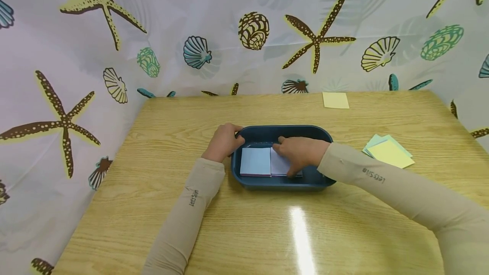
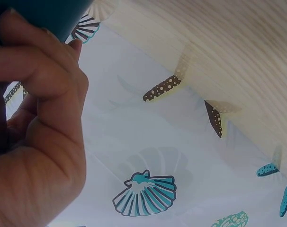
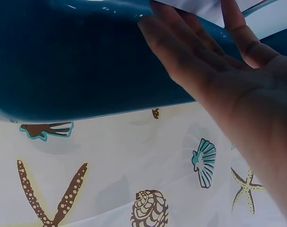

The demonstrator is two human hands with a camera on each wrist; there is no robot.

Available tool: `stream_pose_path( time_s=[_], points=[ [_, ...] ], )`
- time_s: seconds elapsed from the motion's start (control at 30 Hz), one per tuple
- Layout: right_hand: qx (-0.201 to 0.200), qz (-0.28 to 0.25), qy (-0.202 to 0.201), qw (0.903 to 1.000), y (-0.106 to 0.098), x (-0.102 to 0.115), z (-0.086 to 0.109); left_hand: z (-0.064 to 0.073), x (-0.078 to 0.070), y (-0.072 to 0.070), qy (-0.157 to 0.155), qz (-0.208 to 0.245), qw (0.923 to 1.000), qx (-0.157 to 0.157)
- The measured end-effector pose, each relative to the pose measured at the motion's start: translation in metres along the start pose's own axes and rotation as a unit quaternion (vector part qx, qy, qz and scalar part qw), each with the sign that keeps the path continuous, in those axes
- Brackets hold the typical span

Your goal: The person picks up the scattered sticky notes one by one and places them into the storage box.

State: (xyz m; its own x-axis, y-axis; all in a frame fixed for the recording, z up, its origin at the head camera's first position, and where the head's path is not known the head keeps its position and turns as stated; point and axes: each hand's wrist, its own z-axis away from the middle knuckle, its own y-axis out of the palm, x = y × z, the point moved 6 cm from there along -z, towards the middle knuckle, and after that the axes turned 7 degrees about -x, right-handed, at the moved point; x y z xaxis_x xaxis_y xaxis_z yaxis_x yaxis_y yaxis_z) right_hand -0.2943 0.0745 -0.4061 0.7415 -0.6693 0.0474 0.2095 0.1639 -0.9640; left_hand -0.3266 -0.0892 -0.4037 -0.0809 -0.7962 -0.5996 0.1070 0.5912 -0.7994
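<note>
Tray [image 1: 282,187]: it is standing on the table between your two hands, blue and deep, with rounded ends; its left end is sitting in your left grip.
Left hand [image 1: 223,142]: you are holding the rim at the far left corner, with the fingers curling around the tray wall; the left wrist view is also showing these bent fingers against the blue.
Right hand [image 1: 302,152]: you are reaching inside the tray and holding the lavender stack [image 1: 280,166] across its width, the thumb pressing at the near edge and the fingers lying at the far edge.
Lavender stack: it is lying right under your right palm, partly hidden by it; in the right wrist view, pale paper is showing between thumb and fingers.
Light-blue stack [image 1: 255,161]: it is lying flat in the tray, just left of your right grip, and touching or almost touching the lavender one; I cannot tell which.
Fanned sheets [image 1: 390,154]: they are resting on the table to the right of your right grip, beyond the sleeve [image 1: 382,181], yellow on top, green and blue peeping out below.
Single yellow sheet [image 1: 335,100]: it is lying farther from you than both hands, near the back edge of the table [image 1: 153,173].
Cloth [image 1: 229,3]: it is hanging behind your grips, showing shells and starfish.
</note>
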Motion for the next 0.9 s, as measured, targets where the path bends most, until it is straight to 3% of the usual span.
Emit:
stream_pose_path(
  time_s=[0.33, 0.5, 0.7, 0.9],
  points=[
    [0.019, 0.004, 0.015, 0.9997, 0.003, 0.002, -0.001, 0.0, -0.002, 0.0, 0.011, -0.003, 0.9999, -0.004],
    [0.007, 0.006, 0.011, 0.9999, -0.004, 0.003, 0.003, 0.0, -0.001, 0.0, 0.008, 0.0, 1.0, -0.001],
    [-0.074, -0.071, 0.003, 0.9947, -0.034, -0.001, 0.02, -0.001, -0.001, 0.0, 0.001, 0.001, 1.0, 0.001],
    [-0.209, -0.157, 0.012, 0.9651, -0.069, -0.022, 0.055, 0.0, 0.0, 0.0, 0.004, 0.002, 1.0, -0.002]
  ],
)
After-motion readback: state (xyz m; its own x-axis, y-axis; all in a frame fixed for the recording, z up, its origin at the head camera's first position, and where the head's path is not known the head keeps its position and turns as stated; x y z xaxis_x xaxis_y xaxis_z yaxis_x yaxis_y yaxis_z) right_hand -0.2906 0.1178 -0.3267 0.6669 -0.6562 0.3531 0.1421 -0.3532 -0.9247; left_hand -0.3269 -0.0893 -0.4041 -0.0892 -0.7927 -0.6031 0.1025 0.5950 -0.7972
